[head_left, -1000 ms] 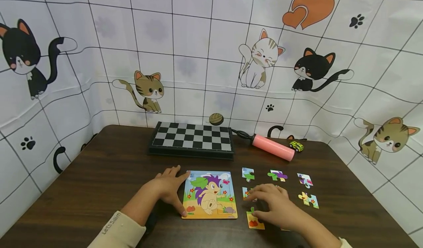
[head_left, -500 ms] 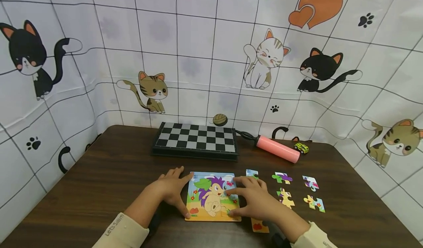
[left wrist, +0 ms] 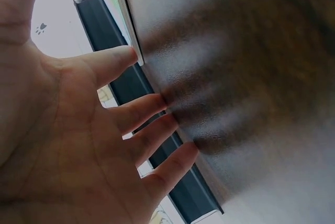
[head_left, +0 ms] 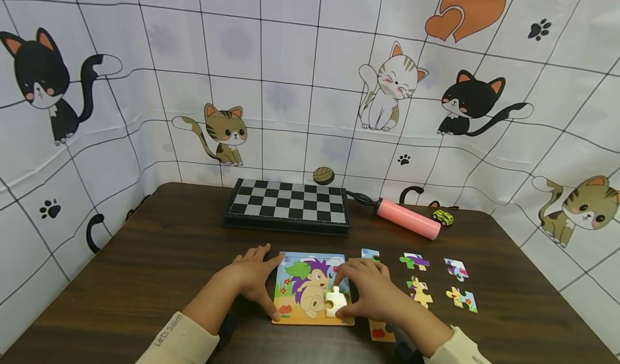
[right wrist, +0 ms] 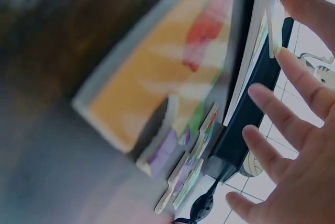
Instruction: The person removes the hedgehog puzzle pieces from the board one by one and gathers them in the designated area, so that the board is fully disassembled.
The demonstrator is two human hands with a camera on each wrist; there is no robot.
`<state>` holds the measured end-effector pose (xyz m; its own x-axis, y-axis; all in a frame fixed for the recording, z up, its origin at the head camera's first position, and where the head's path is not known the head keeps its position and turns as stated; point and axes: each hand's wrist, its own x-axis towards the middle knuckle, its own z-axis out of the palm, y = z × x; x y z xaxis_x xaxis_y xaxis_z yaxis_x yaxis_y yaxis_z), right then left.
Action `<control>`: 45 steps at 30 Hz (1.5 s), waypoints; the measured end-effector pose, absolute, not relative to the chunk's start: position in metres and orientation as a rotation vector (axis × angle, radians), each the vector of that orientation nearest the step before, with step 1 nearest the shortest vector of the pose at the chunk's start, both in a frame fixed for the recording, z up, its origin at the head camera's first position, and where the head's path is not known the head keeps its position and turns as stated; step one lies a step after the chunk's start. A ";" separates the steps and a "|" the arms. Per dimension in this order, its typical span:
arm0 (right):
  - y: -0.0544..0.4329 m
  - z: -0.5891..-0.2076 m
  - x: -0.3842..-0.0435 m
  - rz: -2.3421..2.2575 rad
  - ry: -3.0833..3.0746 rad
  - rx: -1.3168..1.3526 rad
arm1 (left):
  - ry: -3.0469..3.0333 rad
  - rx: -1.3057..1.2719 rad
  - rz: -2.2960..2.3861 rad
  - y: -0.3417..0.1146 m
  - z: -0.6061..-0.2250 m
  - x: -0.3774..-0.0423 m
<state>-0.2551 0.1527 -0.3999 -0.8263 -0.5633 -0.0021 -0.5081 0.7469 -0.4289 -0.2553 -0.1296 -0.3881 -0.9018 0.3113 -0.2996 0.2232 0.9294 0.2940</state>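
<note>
A flat puzzle board (head_left: 296, 286) with a hedgehog picture lies on the dark wooden table. My left hand (head_left: 249, 279) spreads along its left side, thumb and index finger touching the edge; in the left wrist view those fingers look nearly straight. Over the board's lower right part, my right hand (head_left: 372, 291) pinches a jigsaw piece (head_left: 335, 303) between thumb and index finger. The piece is tilted and its face shines pale with glare. In the right wrist view, the pinched piece (right wrist: 274, 22) shows edge-on, with the other fingers spread apart.
Loose jigsaw pieces lie right of the board, among them a yellow one (head_left: 381, 331), a purple-green one (head_left: 414, 261) and a flowered one (head_left: 462, 299). Behind stand a folded chessboard box (head_left: 288, 205), a pink hand pump (head_left: 408, 218) and a small toy car (head_left: 443, 217).
My right hand has moved left from the loose pieces to over the board; the pinched piece has tilted into view there. The left hand stays at the board's edge.
</note>
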 end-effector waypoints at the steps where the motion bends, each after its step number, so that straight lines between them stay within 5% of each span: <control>1: 0.152 -0.399 -0.255 -0.664 2.806 -0.862 | 2.742 0.392 0.362 -0.129 -0.388 -0.255; 12: 0.156 -0.399 -0.251 -1.381 2.416 -0.548 | 2.734 0.380 0.382 -0.131 -0.392 -0.259; 20: 0.206 -0.402 -0.246 -1.663 2.090 -0.230 | 2.722 0.382 0.363 -0.133 -0.393 -0.262; 33: 0.337 -0.404 -0.220 -1.456 2.413 0.209 | 2.735 0.384 0.366 -0.139 -0.388 -0.261; 45: 0.362 -0.409 -0.217 -1.120 2.681 0.278 | 2.735 0.383 0.378 -0.142 -0.388 -0.259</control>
